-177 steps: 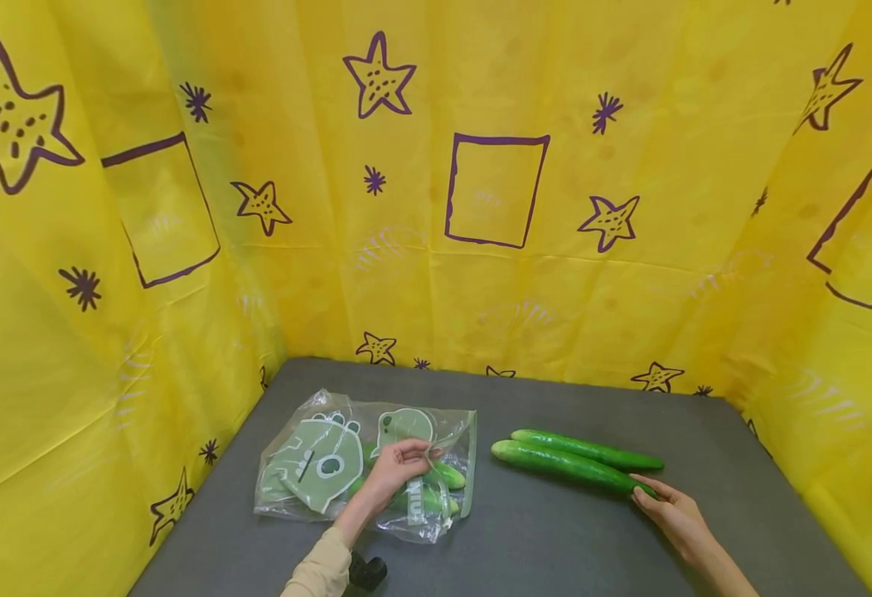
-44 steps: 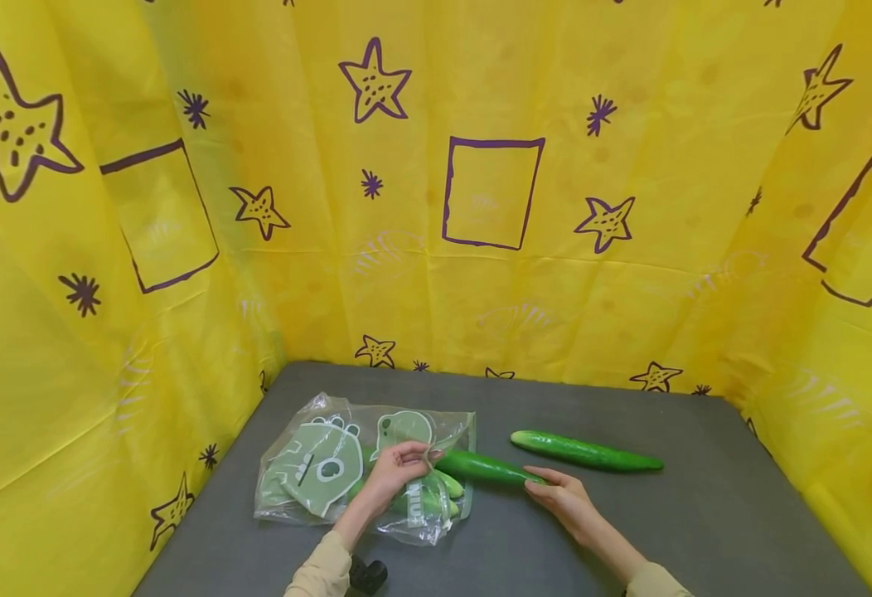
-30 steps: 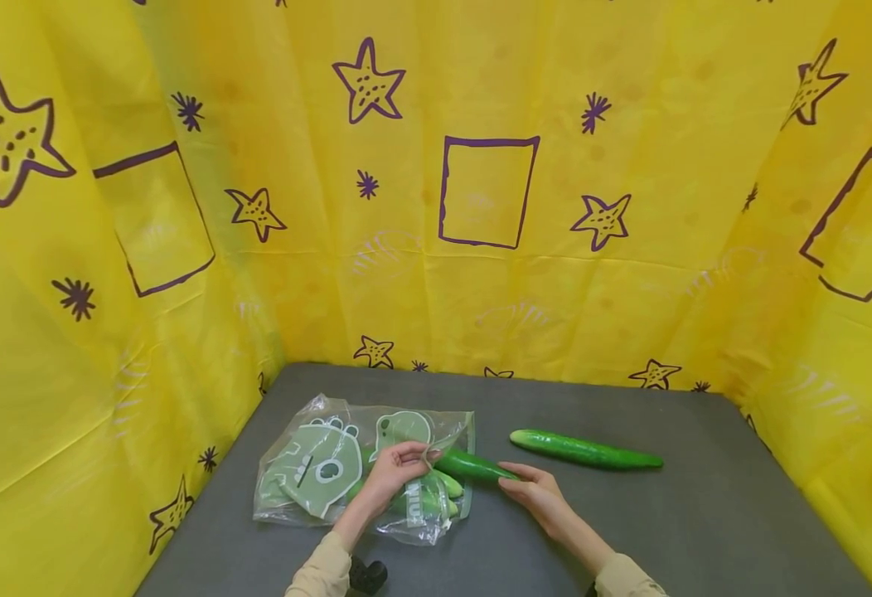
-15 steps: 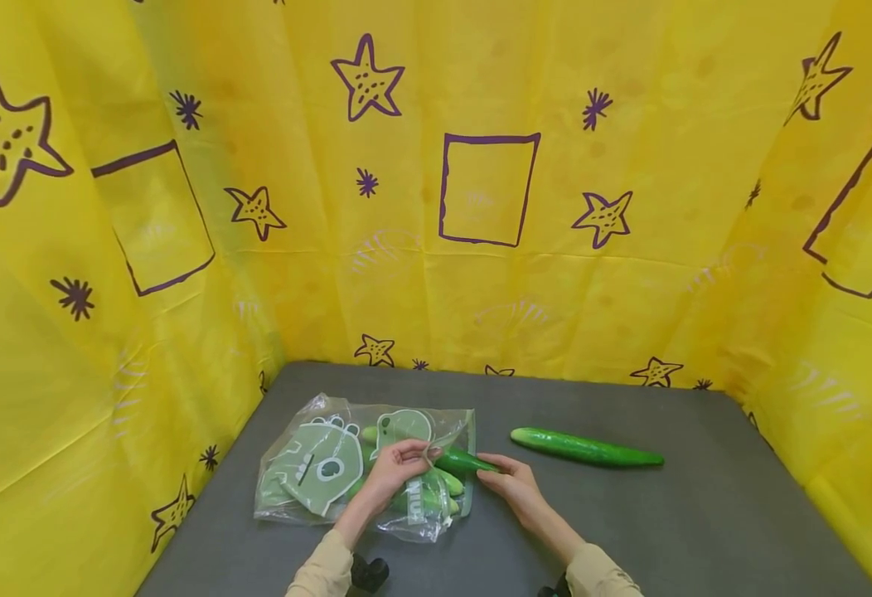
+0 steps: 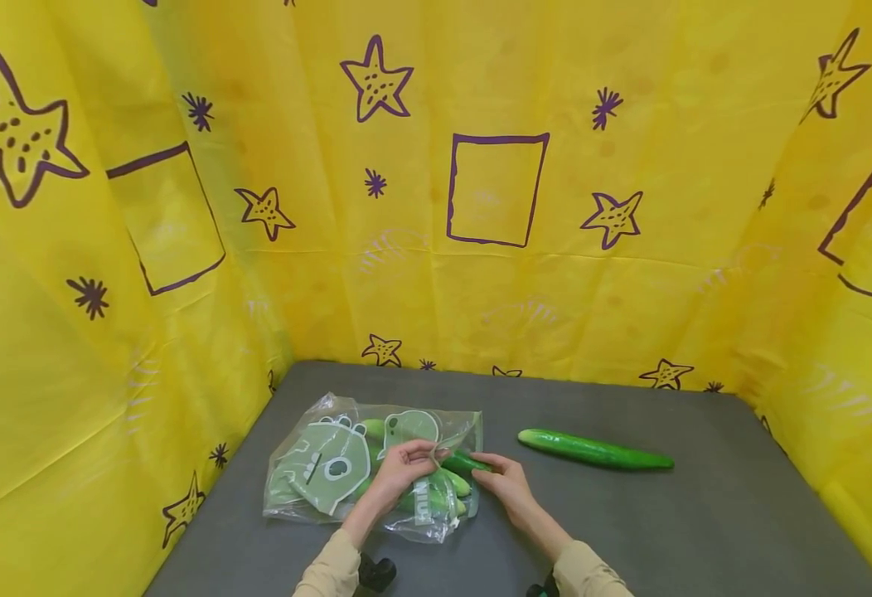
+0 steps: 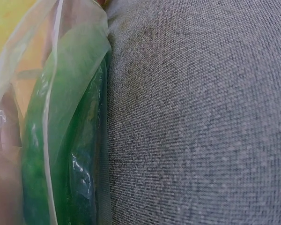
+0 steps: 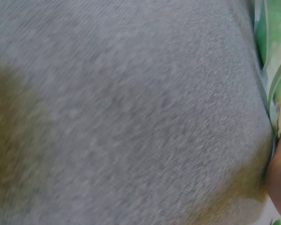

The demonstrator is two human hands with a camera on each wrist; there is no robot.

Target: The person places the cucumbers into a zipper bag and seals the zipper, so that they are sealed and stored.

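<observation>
A clear zip bag point(image 5: 287, 489) with green cartoon prints lies on the left of the table, its mouth facing right. My left hand point(image 5: 399, 473) pinches the upper layer of its mouth. A cucumber point(image 5: 464, 462) lies mostly inside, and my right hand point(image 5: 512, 491) holds its dark end just outside the opening. Beneath it, pale tips of more cucumbers point(image 5: 454, 482) show through the plastic. In the left wrist view, a green cucumber point(image 6: 33, 164) appears behind the film. The right wrist view catches only part of my right hand point(image 7: 280, 178) beside the bag.
Another cucumber point(image 5: 593, 448) lies loose on the grey table point(image 5: 675, 531), right of the bag. A yellow curtain point(image 5: 496, 315) with purple star drawings encloses the back and sides. Small black objects point(image 5: 378, 572) sit by both sleeves.
The right hand has lifted one of two loose cucumbers and moved left, sliding it into the bag up to its end. The left hand keeps pinching the bag's mouth.
</observation>
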